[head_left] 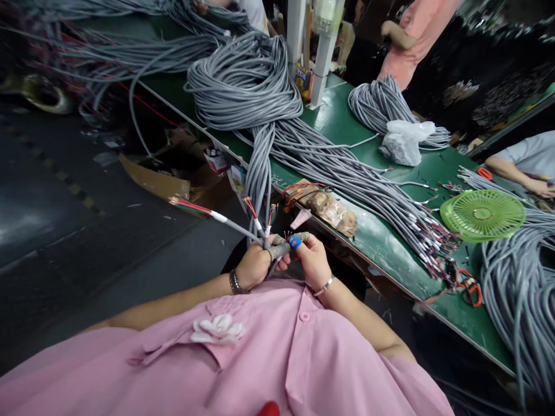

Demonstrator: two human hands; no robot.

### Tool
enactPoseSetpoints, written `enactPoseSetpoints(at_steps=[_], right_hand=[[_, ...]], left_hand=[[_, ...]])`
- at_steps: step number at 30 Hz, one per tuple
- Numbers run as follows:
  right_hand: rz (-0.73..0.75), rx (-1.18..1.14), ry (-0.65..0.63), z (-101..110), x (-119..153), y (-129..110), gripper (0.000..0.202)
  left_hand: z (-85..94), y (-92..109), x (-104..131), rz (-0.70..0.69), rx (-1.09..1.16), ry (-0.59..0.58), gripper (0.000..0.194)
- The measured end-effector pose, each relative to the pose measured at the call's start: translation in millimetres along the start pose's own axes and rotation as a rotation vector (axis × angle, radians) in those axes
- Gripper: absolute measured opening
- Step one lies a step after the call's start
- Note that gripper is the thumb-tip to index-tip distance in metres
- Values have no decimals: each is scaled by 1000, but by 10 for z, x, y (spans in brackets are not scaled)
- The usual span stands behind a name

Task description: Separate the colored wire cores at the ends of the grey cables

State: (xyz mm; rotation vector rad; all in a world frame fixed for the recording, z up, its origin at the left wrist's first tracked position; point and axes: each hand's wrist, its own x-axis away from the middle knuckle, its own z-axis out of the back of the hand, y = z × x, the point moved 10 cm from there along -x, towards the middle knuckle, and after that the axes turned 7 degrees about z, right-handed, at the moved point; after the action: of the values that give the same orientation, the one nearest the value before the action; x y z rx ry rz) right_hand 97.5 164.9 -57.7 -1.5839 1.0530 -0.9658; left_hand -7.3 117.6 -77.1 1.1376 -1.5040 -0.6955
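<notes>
In front of my pink shirt, my left hand (255, 263) is closed around several grey cables (237, 226). Their stripped ends fan out in thin coloured wires (191, 205) beyond short white sleeves. Tape or finger covers wrap some of the fingers. Close against it, my right hand (313, 260) pinches at the end of one grey cable, where a few fine wires stick up; blue covering shows on its thumb. The cables run up from my hands to a big coiled bundle (247, 81) on the green table (368, 242). The exact fingertip contact is too small to make out.
A taped brown block (332, 211) sits at the table's near edge. Farther right are a green fan (482, 215), orange-handled scissors (470, 288) and more grey cable coils (520, 289). A white post (321, 58) rises from the table. Other people work across it. A cardboard box (160, 179) stands below.
</notes>
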Motion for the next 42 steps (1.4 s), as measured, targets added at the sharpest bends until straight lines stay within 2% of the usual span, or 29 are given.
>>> enactPoseSetpoints(at_steps=[6, 11, 15, 22, 32, 39, 42], right_hand=[[-23, -50, -30, 1, -6, 84, 29], [-68, -190, 10, 169, -67, 152, 38], [-115, -245, -5, 244, -227, 164, 50], [-161, -285, -125, 27, -465, 186, 52], [-84, -310, -47, 37, -504, 121, 33], [-151, -343, -109, -71, -469, 180, 45], [-132, -330, -66, -43, -462, 198, 44]], left_hand=[[24, 48, -3, -20, 28, 21, 20], [62, 85, -8, 13, 60, 10, 22], [47, 121, -62, 51, 50, -57, 23], [-86, 157, -237, 123, 192, -236, 23], [-106, 109, -289, 188, 247, -329, 23], [-132, 83, -336, 251, 274, -376, 23], [-150, 71, -353, 273, 293, -415, 22]])
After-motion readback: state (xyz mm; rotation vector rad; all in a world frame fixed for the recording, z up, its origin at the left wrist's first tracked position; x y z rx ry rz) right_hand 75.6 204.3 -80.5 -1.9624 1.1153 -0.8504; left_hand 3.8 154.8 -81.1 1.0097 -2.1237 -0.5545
